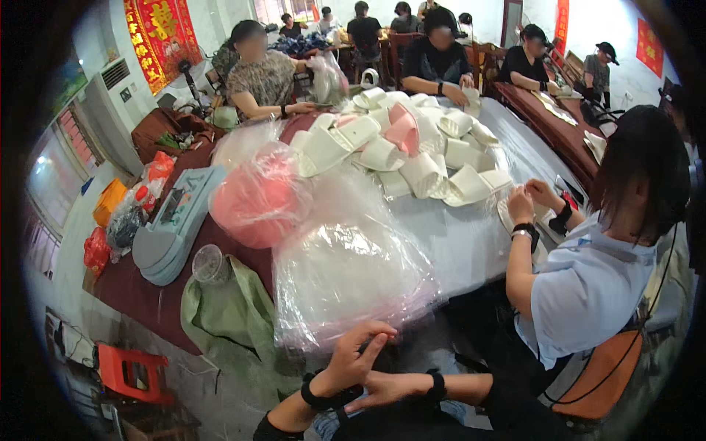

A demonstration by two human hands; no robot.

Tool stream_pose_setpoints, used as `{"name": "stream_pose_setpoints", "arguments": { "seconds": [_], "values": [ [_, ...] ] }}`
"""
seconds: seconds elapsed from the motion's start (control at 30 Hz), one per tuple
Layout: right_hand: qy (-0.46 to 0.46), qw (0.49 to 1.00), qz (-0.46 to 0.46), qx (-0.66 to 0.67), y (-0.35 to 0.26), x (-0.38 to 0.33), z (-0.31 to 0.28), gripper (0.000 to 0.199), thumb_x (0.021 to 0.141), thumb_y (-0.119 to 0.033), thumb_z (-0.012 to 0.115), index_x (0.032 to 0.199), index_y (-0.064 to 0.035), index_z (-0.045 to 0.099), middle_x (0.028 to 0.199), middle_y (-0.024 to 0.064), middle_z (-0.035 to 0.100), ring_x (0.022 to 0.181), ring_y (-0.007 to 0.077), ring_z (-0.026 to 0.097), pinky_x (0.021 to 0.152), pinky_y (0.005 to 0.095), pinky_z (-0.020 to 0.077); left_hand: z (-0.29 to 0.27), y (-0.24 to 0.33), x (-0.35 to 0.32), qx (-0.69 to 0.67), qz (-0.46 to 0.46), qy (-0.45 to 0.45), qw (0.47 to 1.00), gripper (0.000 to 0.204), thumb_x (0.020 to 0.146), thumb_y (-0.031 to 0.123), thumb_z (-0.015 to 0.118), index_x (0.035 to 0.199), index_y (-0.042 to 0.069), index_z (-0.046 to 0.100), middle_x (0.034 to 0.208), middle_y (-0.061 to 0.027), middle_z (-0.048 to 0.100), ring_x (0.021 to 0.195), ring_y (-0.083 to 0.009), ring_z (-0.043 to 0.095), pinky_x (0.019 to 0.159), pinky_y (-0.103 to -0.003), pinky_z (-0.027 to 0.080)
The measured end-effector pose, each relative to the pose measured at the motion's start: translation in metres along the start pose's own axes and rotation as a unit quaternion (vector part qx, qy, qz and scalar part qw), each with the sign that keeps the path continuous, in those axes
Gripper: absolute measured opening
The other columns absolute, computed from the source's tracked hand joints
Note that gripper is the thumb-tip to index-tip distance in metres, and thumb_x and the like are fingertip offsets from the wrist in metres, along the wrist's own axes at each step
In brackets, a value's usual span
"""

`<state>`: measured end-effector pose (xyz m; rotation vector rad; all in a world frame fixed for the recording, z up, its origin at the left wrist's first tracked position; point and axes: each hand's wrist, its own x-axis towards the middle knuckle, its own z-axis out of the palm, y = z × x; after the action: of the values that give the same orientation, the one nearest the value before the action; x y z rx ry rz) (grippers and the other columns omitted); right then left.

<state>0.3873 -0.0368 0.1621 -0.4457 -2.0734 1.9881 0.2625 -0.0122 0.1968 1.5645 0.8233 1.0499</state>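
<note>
My left hand (358, 351) is raised at the lower middle, a black band on its wrist, fingers apart and curled. Its fingertips reach the bottom edge of a big bundle of clear plastic bags (346, 272) that hangs over the table's near edge. Just below it lies my right hand (382, 387), flat and pointing left, also with a black wristband. I see nothing held in either hand.
The table (140, 294) carries a pink item in a clear bag (261, 198), a pile of white slippers (412, 147), a grey-blue machine (173, 220) and a clear cup (209, 263). A green sack (228, 316) hangs off its edge. A person in a light blue shirt (588, 287) sits right. A red stool (132, 371) stands lower left.
</note>
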Motion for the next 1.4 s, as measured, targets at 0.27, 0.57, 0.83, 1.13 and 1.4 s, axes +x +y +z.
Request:
{"name": "stream_pose_setpoints", "arguments": {
  "seconds": [0.27,0.57,0.83,1.13,1.4],
  "values": [
    [0.162,0.982,-0.013,0.095,0.04,0.033,0.015,0.067,0.085,-0.039,0.069,0.123,0.0104,0.046,0.117,0.0221,0.058,0.114,0.0281,0.053,0.098,0.0367,0.0412,-0.02,-0.024,0.023,0.443,0.27,0.021,0.855,0.021,0.077,0.006,0.066,0.097,0.003,0.061,0.091,-0.0121,0.061,0.078,-0.0325,0.059,0.069,-0.039,0.049],
    [0.173,0.962,0.018,-0.211,0.005,0.015,-0.023,0.041,0.094,-0.039,0.053,0.094,0.0003,0.064,0.079,0.0195,0.064,0.066,0.036,0.058,0.065,0.0373,0.0488,-0.041,-0.055,-0.009,0.148,-0.056,0.055,0.986,0.018,0.094,0.015,0.055,0.102,0.0,0.06,0.092,-0.0133,0.063,0.087,-0.0238,0.062,0.075,-0.03,0.048],
    [0.372,0.901,-0.125,0.184,-0.018,0.023,-0.053,0.024,0.1,-0.018,0.045,0.099,0.0004,0.061,0.072,0.004,0.061,0.063,0.0087,0.057,0.056,0.0201,0.0444,0.0,-0.106,-0.033,-0.071,-0.133,-0.152,0.977,0.045,0.096,0.033,0.051,0.124,-0.001,0.052,0.116,-0.0101,0.059,0.106,-0.0172,0.054,0.09,-0.03,0.043],
    [0.462,0.828,-0.146,-0.283,0.001,0.041,-0.067,0.021,0.091,-0.013,0.055,0.11,-0.0026,0.056,0.084,0.0037,0.059,0.062,0.0129,0.056,0.056,0.0218,0.043,0.035,-0.085,-0.013,-0.085,-0.151,-0.196,0.965,0.061,0.09,0.037,0.061,0.13,-0.006,0.044,0.128,-0.0197,0.052,0.115,-0.0218,0.051,0.1,-0.033,0.038],
    [0.274,0.747,-0.249,-0.553,-0.011,0.036,-0.057,0.036,0.079,-0.013,0.063,0.112,-0.0022,0.057,0.092,0.004,0.06,0.076,0.0166,0.059,0.065,0.0283,0.0486,0.03,-0.109,-0.031,-0.027,-0.134,-0.129,0.982,0.05,0.091,0.032,0.061,0.124,-0.004,0.05,0.118,-0.0186,0.06,0.111,-0.0222,0.056,0.094,-0.033,0.043]
  ]
}}
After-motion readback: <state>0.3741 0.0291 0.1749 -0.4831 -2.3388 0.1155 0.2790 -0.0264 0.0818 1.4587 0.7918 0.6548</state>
